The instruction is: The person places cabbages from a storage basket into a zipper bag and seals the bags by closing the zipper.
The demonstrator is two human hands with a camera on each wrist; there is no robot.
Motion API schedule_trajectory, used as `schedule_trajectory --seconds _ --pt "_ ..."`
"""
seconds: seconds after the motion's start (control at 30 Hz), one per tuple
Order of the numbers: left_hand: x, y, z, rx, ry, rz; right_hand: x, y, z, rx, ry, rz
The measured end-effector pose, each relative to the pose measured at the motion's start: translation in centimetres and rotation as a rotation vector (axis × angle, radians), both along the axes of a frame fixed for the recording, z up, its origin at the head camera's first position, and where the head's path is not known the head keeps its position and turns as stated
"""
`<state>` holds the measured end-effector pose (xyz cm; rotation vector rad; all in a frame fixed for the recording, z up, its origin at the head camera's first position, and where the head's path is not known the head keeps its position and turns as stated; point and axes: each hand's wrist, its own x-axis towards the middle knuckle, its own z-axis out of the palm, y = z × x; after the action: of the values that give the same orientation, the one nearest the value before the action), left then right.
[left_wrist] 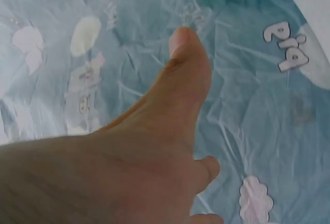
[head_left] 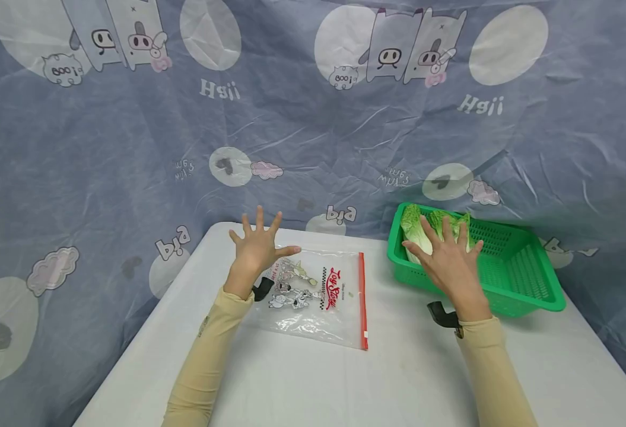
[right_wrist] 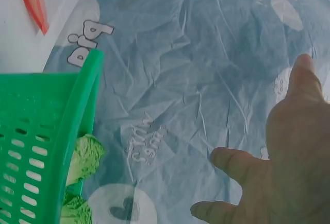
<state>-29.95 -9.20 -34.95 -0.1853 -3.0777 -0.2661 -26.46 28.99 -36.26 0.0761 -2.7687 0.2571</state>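
Observation:
My left hand is raised with fingers spread wide, holding nothing; in the head view it overlaps the left end of a clear plastic zip bag. That bag has a red zip edge, red lettering and cartoon dogs, and lies flat on the table. With its fingers also spread, my right hand is up in front of a green plastic basket and holds nothing. Leafy green heads of what looks like Chinese cabbage sit in the basket's left part, partly hidden by the right hand. Both wrist views show bare fingers against the cloth.
A white table carries the bag and the basket. Behind it hangs a blue-grey printed cloth with cartoon pigs. Black wrist-camera mounts stick out at both wrists, over tan sleeves.

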Motion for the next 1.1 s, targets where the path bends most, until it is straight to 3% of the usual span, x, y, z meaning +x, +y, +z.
schedule_trajectory --seconds 0.2,0.47,0.6,0.8,0.93,1.1 --pt "0.4 2.8 -0.8 -0.038 0.062 -0.064 0.3 -1.1 -0.7 -0.039 -0.006 0.072" --pt "0.9 6.3 -2.4 -0.065 0.143 -0.156 0.8 -2.2 -3.0 -0.048 0.111 0.231" --pt "1.1 8.4 -4.0 -0.073 0.172 -0.193 1.1 -2.7 -4.5 -0.087 0.157 0.277" --pt "1.4 11.8 -7.1 -0.015 0.138 -0.271 1.9 -3.3 -7.8 -0.234 0.219 0.369" --pt "1.5 13.4 -9.0 -0.008 0.117 -0.307 2.3 -3.6 -10.0 -0.336 0.188 0.423" --pt "1.4 15.0 -10.5 0.012 0.147 -0.307 2.8 -3.9 -12.0 -0.501 0.053 0.413"
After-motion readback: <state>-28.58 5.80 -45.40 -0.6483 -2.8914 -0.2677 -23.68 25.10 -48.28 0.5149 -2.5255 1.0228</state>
